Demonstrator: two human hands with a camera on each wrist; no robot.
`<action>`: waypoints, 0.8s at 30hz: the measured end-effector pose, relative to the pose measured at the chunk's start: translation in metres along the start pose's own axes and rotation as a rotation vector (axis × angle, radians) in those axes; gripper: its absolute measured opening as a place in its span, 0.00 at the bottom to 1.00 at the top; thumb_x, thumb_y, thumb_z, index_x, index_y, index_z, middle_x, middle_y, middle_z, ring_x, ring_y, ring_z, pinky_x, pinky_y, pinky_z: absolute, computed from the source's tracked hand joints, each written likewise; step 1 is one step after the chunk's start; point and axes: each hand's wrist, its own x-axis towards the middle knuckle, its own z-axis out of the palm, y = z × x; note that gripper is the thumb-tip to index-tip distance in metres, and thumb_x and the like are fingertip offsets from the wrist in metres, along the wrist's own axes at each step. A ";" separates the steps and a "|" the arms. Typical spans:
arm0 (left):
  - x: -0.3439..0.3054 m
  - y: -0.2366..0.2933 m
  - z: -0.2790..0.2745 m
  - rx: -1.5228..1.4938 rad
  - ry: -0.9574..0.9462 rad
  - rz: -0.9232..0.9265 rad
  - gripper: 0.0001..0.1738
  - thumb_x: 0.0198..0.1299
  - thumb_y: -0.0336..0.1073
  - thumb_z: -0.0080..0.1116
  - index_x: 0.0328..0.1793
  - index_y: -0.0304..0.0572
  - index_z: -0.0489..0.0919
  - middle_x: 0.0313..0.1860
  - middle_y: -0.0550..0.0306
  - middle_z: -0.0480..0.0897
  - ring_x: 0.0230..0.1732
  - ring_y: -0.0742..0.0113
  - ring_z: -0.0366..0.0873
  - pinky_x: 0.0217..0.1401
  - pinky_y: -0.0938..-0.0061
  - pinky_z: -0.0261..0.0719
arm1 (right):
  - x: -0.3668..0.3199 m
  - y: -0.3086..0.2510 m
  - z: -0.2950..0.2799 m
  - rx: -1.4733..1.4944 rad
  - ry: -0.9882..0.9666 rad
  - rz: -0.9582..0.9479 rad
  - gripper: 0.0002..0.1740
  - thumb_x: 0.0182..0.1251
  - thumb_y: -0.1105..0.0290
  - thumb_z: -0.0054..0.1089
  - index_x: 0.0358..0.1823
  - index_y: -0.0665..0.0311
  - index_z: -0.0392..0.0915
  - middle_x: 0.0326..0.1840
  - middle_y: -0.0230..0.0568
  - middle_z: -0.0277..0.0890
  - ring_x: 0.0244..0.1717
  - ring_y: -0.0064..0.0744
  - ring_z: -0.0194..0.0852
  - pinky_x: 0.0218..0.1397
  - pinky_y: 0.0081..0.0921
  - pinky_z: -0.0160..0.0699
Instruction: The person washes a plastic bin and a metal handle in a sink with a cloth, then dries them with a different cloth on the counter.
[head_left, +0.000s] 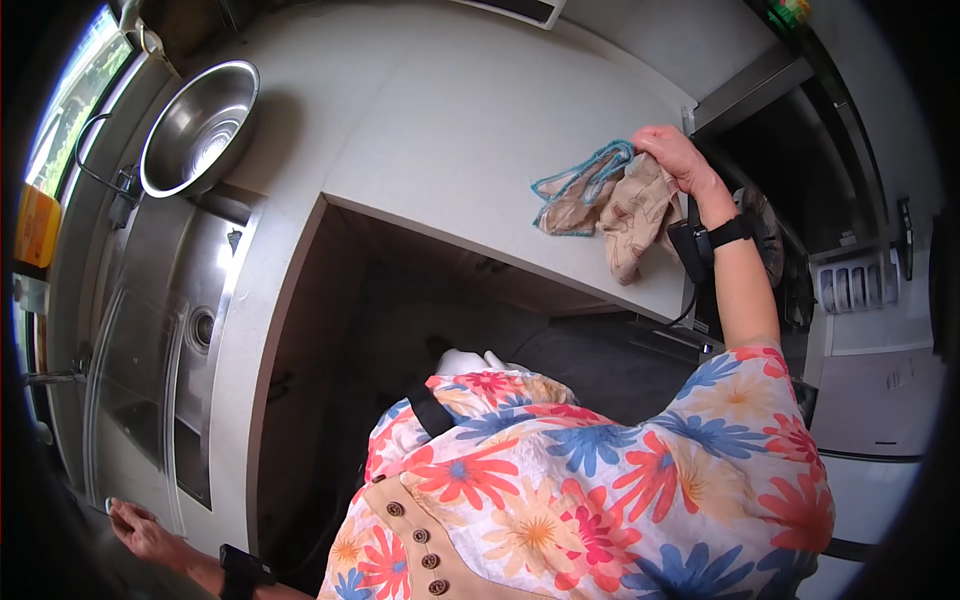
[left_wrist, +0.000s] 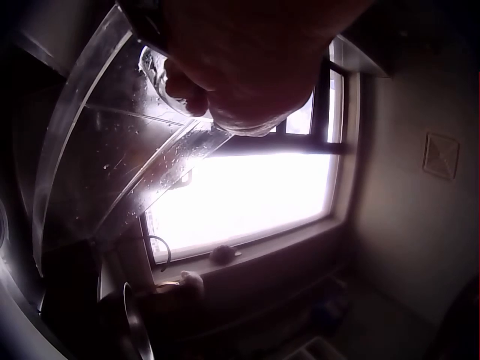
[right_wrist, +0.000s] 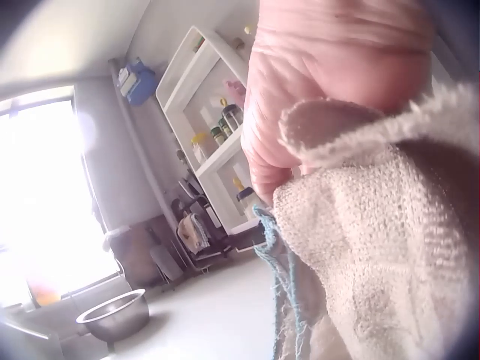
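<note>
At the lower left of the head view, my left hand [head_left: 150, 535] grips the edge of a clear plastic panel with raised edges [head_left: 135, 430], tilted over the sink. Water drops dot this panel [left_wrist: 127, 150] in the left wrist view, where the hand is dark against the window. My right hand [head_left: 675, 155] holds a bunched beige cloth [head_left: 635, 225] over the right end of the counter. Part of the cloth has a teal stitched border and spreads out to the left. In the right wrist view the cloth [right_wrist: 360, 225] hides most of the fingers.
A steel bowl [head_left: 205, 125] stands beside the sink [head_left: 225, 260]. The pale counter [head_left: 420, 110] bends round an open corner at my front. A window [left_wrist: 240, 199] lies beyond the sink. White wall shelves [right_wrist: 184, 86] carry jars and bottles.
</note>
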 end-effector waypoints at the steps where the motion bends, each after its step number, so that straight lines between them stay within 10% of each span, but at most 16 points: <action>1: -0.002 0.001 -0.001 0.003 0.009 -0.001 0.12 0.61 0.34 0.54 0.48 0.35 0.75 0.36 0.62 0.78 0.31 0.82 0.70 0.30 0.91 0.69 | 0.004 -0.008 -0.001 0.130 -0.064 -0.094 0.09 0.55 0.68 0.52 0.23 0.65 0.76 0.19 0.28 0.68 0.24 0.18 0.67 0.28 0.17 0.68; 12: -0.002 -0.002 -0.018 -0.086 0.034 -0.026 0.13 0.60 0.34 0.56 0.48 0.35 0.74 0.38 0.64 0.77 0.35 0.82 0.72 0.36 0.91 0.71 | 0.040 -0.066 0.003 0.852 -0.302 -0.382 0.13 0.64 0.66 0.43 0.36 0.65 0.76 0.34 0.36 0.77 0.36 0.25 0.75 0.43 0.22 0.75; 14: -0.009 0.005 -0.014 -0.081 0.060 -0.027 0.13 0.60 0.34 0.56 0.48 0.36 0.74 0.38 0.65 0.77 0.35 0.82 0.72 0.36 0.91 0.71 | 0.065 -0.023 0.003 0.780 -0.452 -0.284 0.11 0.62 0.65 0.47 0.35 0.65 0.75 0.33 0.35 0.76 0.35 0.24 0.75 0.40 0.23 0.75; 18: -0.007 0.002 -0.027 -0.007 0.023 -0.048 0.13 0.60 0.35 0.56 0.48 0.36 0.75 0.37 0.66 0.77 0.34 0.83 0.72 0.35 0.92 0.70 | 0.061 0.050 0.031 0.317 -0.158 0.163 0.09 0.57 0.68 0.55 0.33 0.66 0.77 0.27 0.31 0.74 0.27 0.22 0.73 0.31 0.25 0.74; 24: -0.020 0.036 -0.006 0.002 0.040 -0.054 0.13 0.60 0.35 0.56 0.49 0.38 0.75 0.38 0.66 0.77 0.34 0.84 0.72 0.34 0.93 0.70 | 0.037 0.031 0.086 -0.271 -0.180 -0.047 0.17 0.53 0.66 0.57 0.45 0.62 0.75 0.27 0.37 0.77 0.29 0.27 0.75 0.36 0.25 0.75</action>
